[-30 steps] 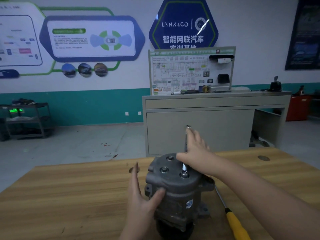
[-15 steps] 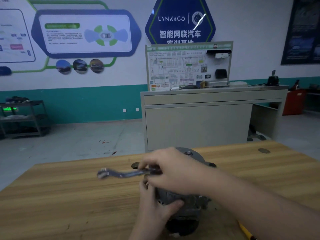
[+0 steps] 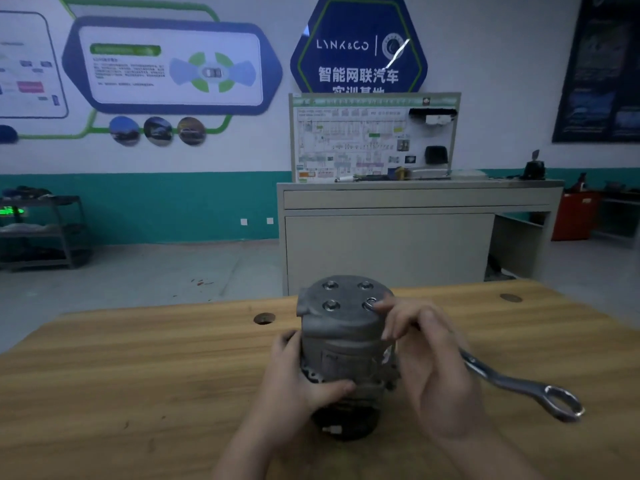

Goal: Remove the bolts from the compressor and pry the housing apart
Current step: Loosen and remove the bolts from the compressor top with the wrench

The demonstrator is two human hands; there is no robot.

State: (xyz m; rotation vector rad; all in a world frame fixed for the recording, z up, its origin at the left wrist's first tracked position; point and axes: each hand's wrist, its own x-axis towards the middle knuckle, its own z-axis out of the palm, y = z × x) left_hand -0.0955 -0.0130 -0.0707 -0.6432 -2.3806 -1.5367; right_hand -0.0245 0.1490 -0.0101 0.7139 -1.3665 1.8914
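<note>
A grey metal compressor point(image 3: 341, 337) stands upright on the wooden workbench point(image 3: 138, 375), with several bolts point(image 3: 330, 304) on its flat top face. My left hand point(image 3: 294, 379) grips the compressor's lower body from the left, thumb across the front. My right hand point(image 3: 429, 362) holds a silver ring wrench point(image 3: 519, 382); one ring end sits on the near right bolt point(image 3: 370, 304) under my fingertips, and the free ring end sticks out to the lower right.
Round holes point(image 3: 264, 318) mark the workbench behind the compressor. Beyond the bench stands a grey cabinet point(image 3: 398, 237) carrying a wiring display board point(image 3: 374, 136). A dark shelf cart point(image 3: 41, 230) is at far left.
The wrench handle swung from pointing left across the compressor to pointing right. My right hand moved from over the top to the compressor's right side. The camera tilted slightly.
</note>
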